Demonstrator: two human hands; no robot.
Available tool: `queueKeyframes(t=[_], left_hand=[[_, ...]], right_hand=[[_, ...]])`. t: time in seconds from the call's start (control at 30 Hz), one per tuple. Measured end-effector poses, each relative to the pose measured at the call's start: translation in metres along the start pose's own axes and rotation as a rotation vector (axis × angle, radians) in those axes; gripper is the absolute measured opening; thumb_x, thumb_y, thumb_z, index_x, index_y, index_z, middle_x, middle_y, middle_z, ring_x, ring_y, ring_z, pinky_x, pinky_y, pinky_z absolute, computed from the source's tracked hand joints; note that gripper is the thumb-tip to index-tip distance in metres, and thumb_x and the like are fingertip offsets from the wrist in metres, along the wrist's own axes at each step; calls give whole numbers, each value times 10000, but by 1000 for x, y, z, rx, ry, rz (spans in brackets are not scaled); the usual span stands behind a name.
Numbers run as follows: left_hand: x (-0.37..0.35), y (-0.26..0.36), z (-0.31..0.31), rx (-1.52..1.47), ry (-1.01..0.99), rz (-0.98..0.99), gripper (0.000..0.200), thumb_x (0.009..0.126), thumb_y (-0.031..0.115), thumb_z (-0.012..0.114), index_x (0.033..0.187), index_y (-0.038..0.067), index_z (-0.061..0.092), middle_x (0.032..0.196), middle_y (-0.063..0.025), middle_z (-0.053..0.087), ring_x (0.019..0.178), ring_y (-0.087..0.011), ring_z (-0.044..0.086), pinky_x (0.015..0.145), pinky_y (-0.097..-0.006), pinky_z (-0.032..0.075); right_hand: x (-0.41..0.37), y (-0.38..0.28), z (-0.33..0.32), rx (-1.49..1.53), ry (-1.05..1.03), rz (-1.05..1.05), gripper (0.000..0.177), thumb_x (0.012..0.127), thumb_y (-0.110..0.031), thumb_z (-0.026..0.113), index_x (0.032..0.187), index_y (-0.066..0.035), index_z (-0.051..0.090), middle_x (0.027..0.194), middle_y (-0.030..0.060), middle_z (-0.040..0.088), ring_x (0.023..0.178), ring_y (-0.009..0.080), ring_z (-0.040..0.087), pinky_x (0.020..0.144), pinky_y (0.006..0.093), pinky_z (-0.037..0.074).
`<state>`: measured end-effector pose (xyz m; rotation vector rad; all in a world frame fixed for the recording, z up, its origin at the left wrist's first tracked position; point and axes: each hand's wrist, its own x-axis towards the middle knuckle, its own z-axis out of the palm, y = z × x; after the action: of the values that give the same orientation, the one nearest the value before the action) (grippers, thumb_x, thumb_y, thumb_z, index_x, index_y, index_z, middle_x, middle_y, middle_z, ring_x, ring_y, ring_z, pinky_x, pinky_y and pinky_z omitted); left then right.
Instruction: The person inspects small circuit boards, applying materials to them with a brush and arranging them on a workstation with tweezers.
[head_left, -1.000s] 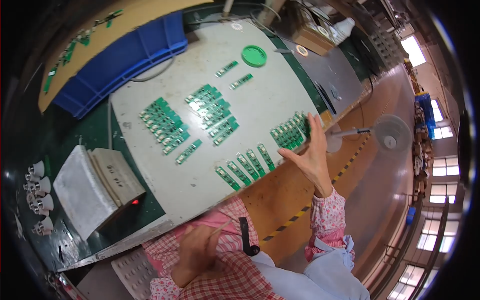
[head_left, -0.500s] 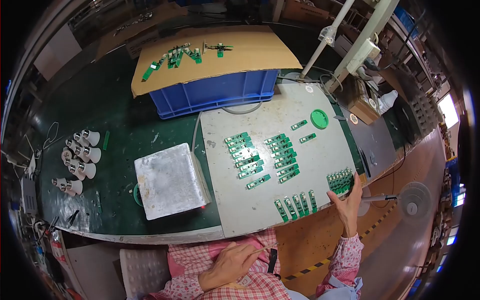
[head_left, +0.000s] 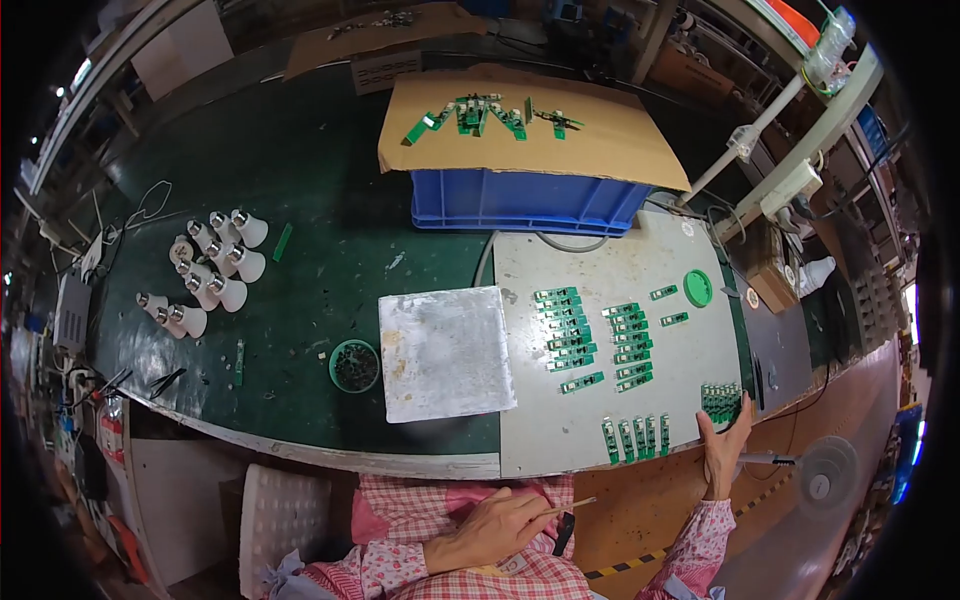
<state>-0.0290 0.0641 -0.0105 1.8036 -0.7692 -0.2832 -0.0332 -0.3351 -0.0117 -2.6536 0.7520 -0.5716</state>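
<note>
Close to my lap, my left hand [head_left: 490, 530] is closed on a thin, pale stick-like tool [head_left: 572, 506]; its exact kind is not clear. At the right front edge of the grey board, my right hand [head_left: 727, 445] spans a tight row of small green circuit boards [head_left: 720, 402], thumb at the left side and fingers at the right. To the left of that hand stands a separate group of circuit boards [head_left: 637, 438], set side by side. Farther in are two columns of the same boards, a left column [head_left: 570, 330] and a right column [head_left: 632, 345].
A metal-topped block [head_left: 445, 355] stands left of the grey board [head_left: 530, 440], beside a green dish [head_left: 377, 372] of dark bits. White bulb housings [head_left: 228, 293] cluster at far left. Cardboard [head_left: 600, 110] covers a blue crate [head_left: 530, 200]. A green lid [head_left: 698, 288] lies at right.
My view has swung left, so the bench appears farther right and the dish of dark bits shows fully. Both hands keep nearly the same places relative to the bench and lap.
</note>
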Motion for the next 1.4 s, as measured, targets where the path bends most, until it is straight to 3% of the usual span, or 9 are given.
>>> queueKeyframes(t=[0.43, 0.53, 0.87, 1.03, 1.1, 1.17, 1.27, 1.33, 1.4], left_hand=[[-2, 5, -11, 52, -29, 6, 115, 874, 112, 626, 941, 44, 691, 816, -66, 626, 718, -236, 595, 633, -339, 410], [-2, 11, -13, 31, 10, -12, 66, 861, 87, 643, 896, 40, 673, 727, -74, 590, 625, -250, 559, 594, -351, 378], [2, 16, -10, 68, -58, -19, 68, 860, 87, 654, 820, 36, 633, 661, -79, 537, 557, -260, 511, 577, -357, 353], [-5, 7, 0, 80, -20, 23, 124, 908, 132, 600, 946, 43, 678, 748, -55, 588, 673, -235, 574, 657, -335, 411], [-9, -2, 13, 141, 23, 74, 158, 939, 207, 572, 880, 64, 603, 800, -78, 581, 727, -253, 586, 680, -368, 411], [-7, -3, 15, 135, 68, 70, 219, 950, 194, 538, 1092, 57, 633, 863, -52, 612, 763, -226, 606, 712, -342, 420], [-7, -10, 22, 115, 15, -23, 188, 953, 201, 532, 1034, 51, 611, 838, -67, 600, 747, -236, 597, 700, -352, 409], [-7, -4, 21, 112, 96, 15, 178, 955, 219, 533, 911, 50, 568, 786, -82, 571, 712, -252, 575, 685, -361, 398], [-7, -4, 17, 119, 93, 3, 194, 954, 230, 538, 880, 52, 553, 772, -86, 559, 700, -258, 566, 683, -363, 397]], right_hand=[[11, -5, 1, -81, 37, 54, 897, 758, -436, 788, 1418, 14, 380, 1390, 251, 443, 1313, 392, 384, 1095, 451, 297], [12, -11, -3, -147, 64, 21, 903, 750, -514, 765, 1390, 16, 412, 1329, 235, 505, 1236, 391, 463, 1035, 446, 360], [23, -7, 4, -166, 77, 17, 983, 731, -594, 737, 1409, 23, 385, 1283, 236, 516, 1225, 381, 451, 1071, 497, 253], [25, -6, 8, -208, 198, -91, 865, 686, -445, 825, 1332, 23, 490, 1202, 252, 598, 1102, 398, 572, 943, 450, 440], [29, 9, 16, -245, 168, -44, 816, 758, -415, 791, 1369, 16, 463, 1270, 241, 575, 1171, 395, 543, 995, 432, 418], [39, 16, 18, -265, 134, -33, 777, 817, -418, 743, 1384, 23, 444, 1302, 247, 559, 1191, 397, 535, 1011, 413, 415], [47, -2, 12, -243, 59, -31, 641, 917, -391, 635, 1361, 41, 468, 1329, 246, 543, 1189, 367, 548, 1007, 411, 418], [50, 16, 24, -455, 573, -482, 784, 666, -655, 780, 1123, -37, 629, 943, 201, 692, 753, 365, 684, 646, 459, 555], [50, 1, 21, -492, 537, -425, 743, 677, -633, 790, 1074, -27, 626, 891, 160, 684, 725, 322, 676, 641, 416, 555]])
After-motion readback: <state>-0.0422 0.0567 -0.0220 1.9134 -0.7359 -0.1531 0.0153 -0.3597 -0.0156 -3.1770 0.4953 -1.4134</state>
